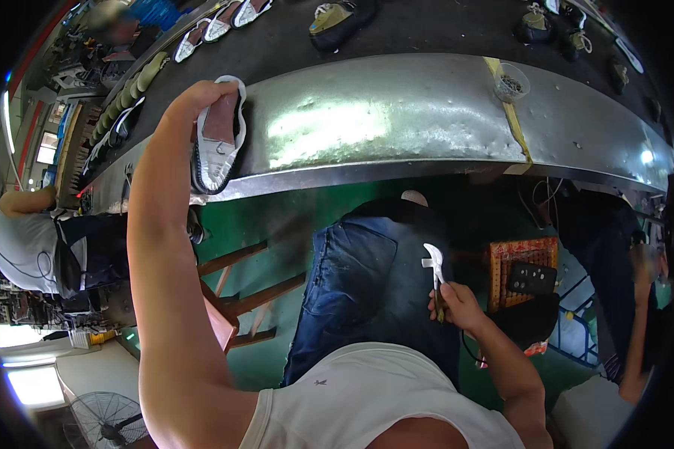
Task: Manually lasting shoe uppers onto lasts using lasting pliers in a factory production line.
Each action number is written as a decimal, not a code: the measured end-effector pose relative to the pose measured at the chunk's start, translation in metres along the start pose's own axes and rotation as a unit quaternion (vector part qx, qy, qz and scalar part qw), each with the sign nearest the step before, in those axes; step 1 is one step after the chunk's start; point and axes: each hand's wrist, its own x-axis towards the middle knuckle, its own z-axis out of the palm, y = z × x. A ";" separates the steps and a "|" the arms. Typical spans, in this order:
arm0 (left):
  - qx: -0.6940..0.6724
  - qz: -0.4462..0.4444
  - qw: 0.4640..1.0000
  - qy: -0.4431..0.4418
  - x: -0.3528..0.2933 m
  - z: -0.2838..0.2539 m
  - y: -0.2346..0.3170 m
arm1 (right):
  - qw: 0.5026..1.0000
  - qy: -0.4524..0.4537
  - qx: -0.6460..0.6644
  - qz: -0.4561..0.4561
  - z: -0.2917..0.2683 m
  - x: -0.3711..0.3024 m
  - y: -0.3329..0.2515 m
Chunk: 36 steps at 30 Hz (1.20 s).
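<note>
My left hand (206, 96) is stretched far forward and closed on one end of a half-made shoe (221, 142). The shoe lies underside up at the inner edge of the metal-topped bench, showing a brown insole, a whitish folded margin and a dark side. Low over my right thigh, my right hand (458, 305) is wrapped round the handle of lasting pincers (433, 263). Their silver curved jaws and small hammer-like lug point up, away from the bench. The pincers are well apart from the shoe.
A clear cup (511, 82) of small metal bits stands by a yellow strip on the metal bench edge (329, 112). Several shoes (335, 21) sit on the dark belt beyond. One person (34, 239) works at left, another (606, 247) at right. Wooden stool legs (247, 299) stand left of my knees.
</note>
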 end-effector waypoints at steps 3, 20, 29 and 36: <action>-0.107 0.193 0.975 -0.024 -0.041 0.016 -0.010 | 0.999 0.015 -0.035 -0.016 0.011 -0.006 0.007; -0.466 0.261 0.835 -0.134 -0.216 0.415 -0.135 | 0.993 -0.070 -0.093 -0.032 0.074 -0.038 -0.031; -0.503 0.092 0.832 -0.217 -0.212 0.418 -0.110 | 0.971 -0.114 0.151 0.145 0.055 0.014 -0.046; -0.441 0.079 0.857 -0.255 -0.196 0.415 -0.110 | 0.920 0.093 -0.380 -0.032 0.072 0.019 -0.032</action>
